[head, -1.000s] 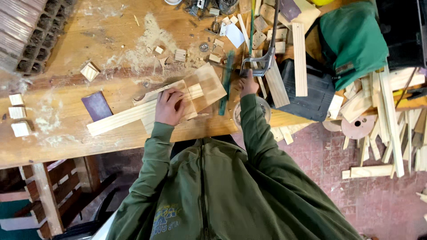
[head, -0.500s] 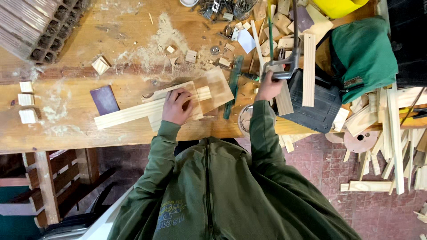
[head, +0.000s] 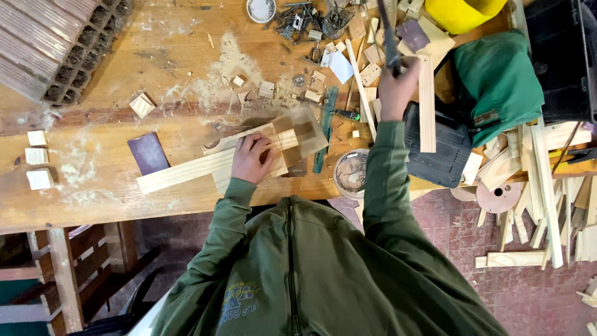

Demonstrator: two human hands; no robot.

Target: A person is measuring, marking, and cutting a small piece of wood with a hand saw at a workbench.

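My left hand [head: 250, 159] lies flat on a stack of pale wood strips [head: 186, 171] and holds them down on the workbench [head: 93, 199]. A small square wooden piece [head: 305, 134] rests at the right end of the strips. My right hand [head: 398, 87] is raised farther back and to the right, closed around a dark, blurred metal tool [head: 388, 37], which looks like a clamp. Both sleeves are green.
A purple sanding pad [head: 148, 153] lies left of the strips, a round tin [head: 351, 173] to their right. Small wood blocks [head: 37, 158], sawdust, metal hardware [head: 305, 22], a black case [head: 438, 149], green cloth [head: 497, 81], a yellow bucket [head: 463, 12] and loose slats [head: 541, 186] crowd the bench.
My right hand has lifted the dark tool up and away from the strips, toward the back of the bench. My left hand has stayed pressed on the wood.
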